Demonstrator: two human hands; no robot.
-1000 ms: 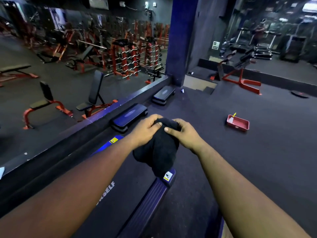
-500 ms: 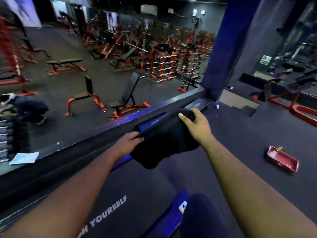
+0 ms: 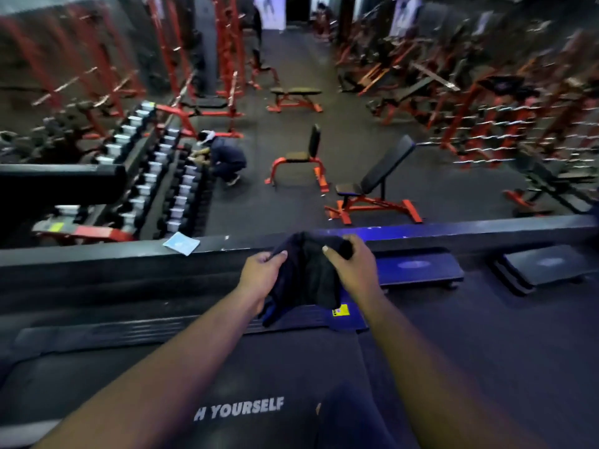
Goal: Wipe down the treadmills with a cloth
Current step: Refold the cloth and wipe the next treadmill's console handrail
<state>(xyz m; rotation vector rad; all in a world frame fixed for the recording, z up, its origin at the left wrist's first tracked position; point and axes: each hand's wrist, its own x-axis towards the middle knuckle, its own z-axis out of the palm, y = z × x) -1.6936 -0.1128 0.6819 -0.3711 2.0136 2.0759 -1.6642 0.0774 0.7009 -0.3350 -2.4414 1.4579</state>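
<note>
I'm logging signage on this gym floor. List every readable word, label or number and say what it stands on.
"H YOURSELF": white print on the treadmill belt, its start hidden by the left arm.
Yellow sticker on the treadmill's blue end cap: too small to read.
Light paper on the ledge: no legible text.

At the centre of the frame, the left hand (image 3: 261,270) and the right hand (image 3: 351,265) both grip a dark cloth (image 3: 308,273), bunched between them above the treadmill (image 3: 259,377), whose belt reads "H YOURSELF" at the bottom. Behind runs a dark ledge (image 3: 113,254) with a pale sheet (image 3: 181,243) on it. Beyond, left of centre, a person (image 3: 225,157) crouches by a dumbbell rack (image 3: 155,176); red benches (image 3: 372,189) stand to the right.
</note>
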